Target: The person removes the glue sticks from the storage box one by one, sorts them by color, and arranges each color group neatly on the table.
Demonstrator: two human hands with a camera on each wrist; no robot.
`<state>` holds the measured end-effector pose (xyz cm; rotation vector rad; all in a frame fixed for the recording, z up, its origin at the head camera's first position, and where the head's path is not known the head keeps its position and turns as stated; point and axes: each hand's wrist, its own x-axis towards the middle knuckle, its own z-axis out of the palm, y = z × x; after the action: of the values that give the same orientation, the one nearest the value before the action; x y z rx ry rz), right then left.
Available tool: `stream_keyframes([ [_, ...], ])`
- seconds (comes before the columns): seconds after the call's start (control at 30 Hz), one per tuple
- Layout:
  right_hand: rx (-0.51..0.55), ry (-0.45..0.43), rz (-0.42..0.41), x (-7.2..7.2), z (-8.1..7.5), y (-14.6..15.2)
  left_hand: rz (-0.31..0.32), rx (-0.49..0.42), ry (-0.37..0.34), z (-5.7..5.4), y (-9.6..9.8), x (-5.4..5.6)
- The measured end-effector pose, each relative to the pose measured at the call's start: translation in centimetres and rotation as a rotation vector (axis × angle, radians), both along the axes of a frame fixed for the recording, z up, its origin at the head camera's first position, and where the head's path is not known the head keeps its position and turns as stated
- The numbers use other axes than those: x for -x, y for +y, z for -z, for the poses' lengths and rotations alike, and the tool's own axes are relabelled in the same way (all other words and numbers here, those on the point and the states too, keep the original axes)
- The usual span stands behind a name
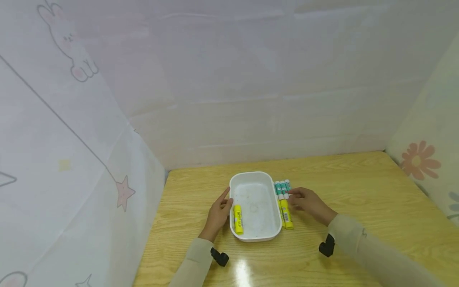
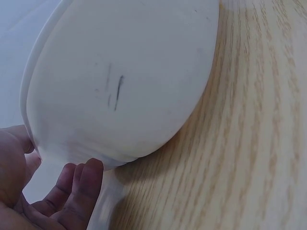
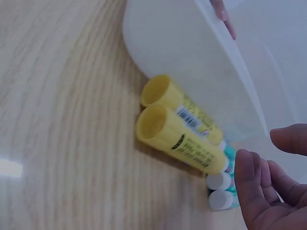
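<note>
A white tray (image 1: pixel 256 238) stands on the table, holding one yellow glue stick (image 1: pixel 238 219) along its left side. My left hand (image 1: pixel 217 214) grips the tray's left edge, thumb over the rim, fingers (image 2: pixel 88 179) against the outer wall. To the right of the tray lie two yellow glue sticks (image 3: pixel 184 143), side by side. Beyond them is a row of smaller green-and-white glue sticks (image 1: pixel 284 188). Close beside these, my right hand (image 1: pixel 309 204) has thumb and fingers apart, with nothing seen between them; whether its fingertips touch the green ones I cannot tell.
The wooden table (image 1: pixel 201 179) ends at a pale cloth backdrop (image 1: pixel 229 99) behind. Printed side cloths hang to the left and right. Black wrist cameras (image 1: pixel 219 257) sit on both sleeves.
</note>
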<state>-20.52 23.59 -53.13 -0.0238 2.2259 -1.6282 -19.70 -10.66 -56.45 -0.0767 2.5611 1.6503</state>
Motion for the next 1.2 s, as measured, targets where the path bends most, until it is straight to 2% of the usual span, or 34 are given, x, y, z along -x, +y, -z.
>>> stream_keyframes([
  [0.13, 0.048, 0.016, -0.044, 0.3, -1.4, -0.5, -0.004, 0.005, 0.004, 0.0, -0.1, 0.0],
  [0.27, 0.152, 0.016, -0.113, 0.3, -2.7, -1.5, 0.002, -0.014, 0.007, -0.1, 0.1, 0.0],
  [0.4, 0.218, -0.017, -0.181, 0.1, -3.4, -3.1, 0.000, -0.023, -0.006, 0.0, 0.1, -0.1],
  [0.53, 0.237, -0.069, -0.208, -0.4, -3.7, -5.0, -0.006, -0.027, -0.025, 0.3, 0.0, -0.3],
  [0.67, 0.288, -0.144, -0.194, -0.5, -3.8, -6.9, 0.001, -0.028, -0.021, 0.2, -0.1, -0.3],
  [0.83, 0.329, -0.236, -0.172, -0.4, -2.8, -9.2, -0.001, -0.029, -0.012, 0.0, -0.1, -0.2],
  [1.03, 0.196, -0.261, -0.191, -0.9, -0.8, -11.7, -0.002, -0.029, -0.027, 0.0, -0.1, -0.1],
  [1.2, 0.106, -0.261, -0.197, -1.2, -0.3, -12.8, 0.007, -0.029, -0.025, 0.0, -0.2, 0.1],
])
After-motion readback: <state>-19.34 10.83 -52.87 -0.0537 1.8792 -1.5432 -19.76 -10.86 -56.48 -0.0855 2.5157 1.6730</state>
